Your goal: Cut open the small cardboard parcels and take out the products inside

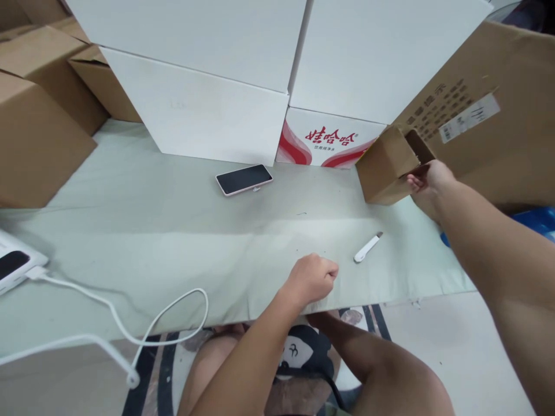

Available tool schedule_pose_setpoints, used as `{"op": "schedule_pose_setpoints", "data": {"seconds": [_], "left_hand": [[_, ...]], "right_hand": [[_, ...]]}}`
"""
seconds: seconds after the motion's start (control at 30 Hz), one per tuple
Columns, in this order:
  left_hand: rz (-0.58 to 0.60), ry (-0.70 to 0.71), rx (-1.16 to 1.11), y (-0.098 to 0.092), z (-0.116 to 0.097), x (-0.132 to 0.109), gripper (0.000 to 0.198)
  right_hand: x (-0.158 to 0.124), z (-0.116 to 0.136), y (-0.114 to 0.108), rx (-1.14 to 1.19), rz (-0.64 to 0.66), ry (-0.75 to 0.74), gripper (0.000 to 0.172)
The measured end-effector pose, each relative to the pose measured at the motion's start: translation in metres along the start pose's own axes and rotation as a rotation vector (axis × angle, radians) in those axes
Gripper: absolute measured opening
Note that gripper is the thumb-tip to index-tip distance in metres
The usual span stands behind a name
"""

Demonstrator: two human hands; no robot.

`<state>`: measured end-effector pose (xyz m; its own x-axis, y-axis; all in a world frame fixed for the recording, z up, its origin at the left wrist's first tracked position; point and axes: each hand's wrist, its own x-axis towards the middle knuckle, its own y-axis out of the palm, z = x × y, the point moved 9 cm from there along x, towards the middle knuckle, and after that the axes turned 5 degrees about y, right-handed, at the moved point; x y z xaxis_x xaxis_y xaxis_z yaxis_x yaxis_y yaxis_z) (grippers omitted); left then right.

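My left hand (313, 278) rests as a fist near the front edge of the cloth-covered table, with nothing showing between its fingers. To its right lies a white utility knife (368, 248), its short blade pointing away from me. My right hand (430, 180) is at the open end of a small brown cardboard box (384, 167), fingers curled over the rim; part of the grip is hidden. That box stands on the right of the table, against a white and red printed carton (329, 140).
A phone (245, 179) lies in front of stacked white boxes (208, 107). Brown cartons (39, 144) stand at left, and a large cardboard sheet or box (511, 156) at right. A white device (15, 263) with a white cable (108, 303) reaches over the front edge.
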<state>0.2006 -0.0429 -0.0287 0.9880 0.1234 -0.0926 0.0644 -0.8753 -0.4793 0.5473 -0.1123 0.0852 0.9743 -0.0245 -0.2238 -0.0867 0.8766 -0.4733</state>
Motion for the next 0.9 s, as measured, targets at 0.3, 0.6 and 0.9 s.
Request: {"op": "schedule_pose_setpoints", "data": {"seconds": [0.3,0.6,0.9], "left_hand": [[0.035,-0.029,0.015,-0.002,0.010,0.009,0.022],[0.051,0.060,0.083,-0.011,-0.011,-0.014,0.014],[-0.012,0.083,0.000,-0.043,-0.012,-0.059,0.013]], "right_hand": [[0.013,0.012,0.060,0.052,0.148,0.059,0.040],[-0.083,0.000,0.087,-0.147,0.341,-0.049,0.013],[-0.270,0.034,0.235,-0.484,0.713,-0.609,0.010]]}}
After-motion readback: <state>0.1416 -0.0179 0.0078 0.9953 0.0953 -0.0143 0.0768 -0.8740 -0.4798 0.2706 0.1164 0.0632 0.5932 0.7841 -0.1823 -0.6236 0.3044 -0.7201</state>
